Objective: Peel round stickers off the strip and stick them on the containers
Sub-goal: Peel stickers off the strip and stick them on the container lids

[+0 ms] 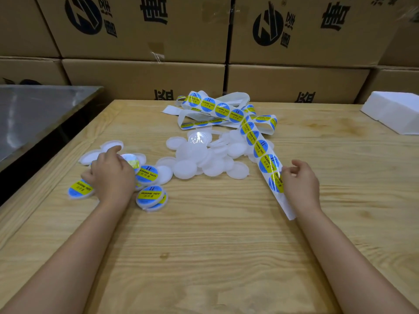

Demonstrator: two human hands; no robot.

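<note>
Wooden tabletop spreads between left hand, right hand.

Pale pine-grain counter fills the foreground, w/ one small knot near centre. Behind it, a wall of stacked brown cardboard boxes, black logos & large printed characters, clear tape glinting. At left, a dull steel table, separate, set lower. Far right on the counter: white foam block. Light is even, soft, no hard shadows.
</note>
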